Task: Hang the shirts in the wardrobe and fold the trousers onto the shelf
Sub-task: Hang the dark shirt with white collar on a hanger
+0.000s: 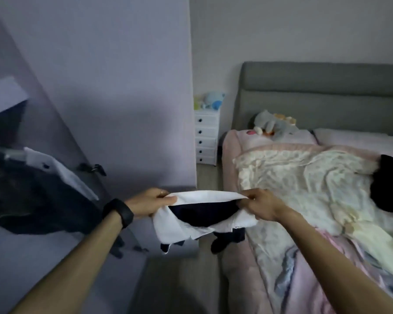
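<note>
A white and dark navy garment (191, 219) hangs stretched between my two hands, above the floor gap between wardrobe and bed. My left hand (151, 203) grips its left edge and my right hand (260, 205) pinches its right edge. Its lower part droops towards the floor. At the far left, dark clothes (32, 200) with a white piece (61, 173) hang inside the open wardrobe. Another black garment (388, 184) lies on the bed at the right.
The open wardrobe door (111, 87) stands ahead on the left. The bed (304, 200) with crumpled quilts fills the right side, a grey headboard (327, 96) behind it. A white drawer unit (206, 137) stands in the corner. A narrow strip of floor (191, 279) runs between them.
</note>
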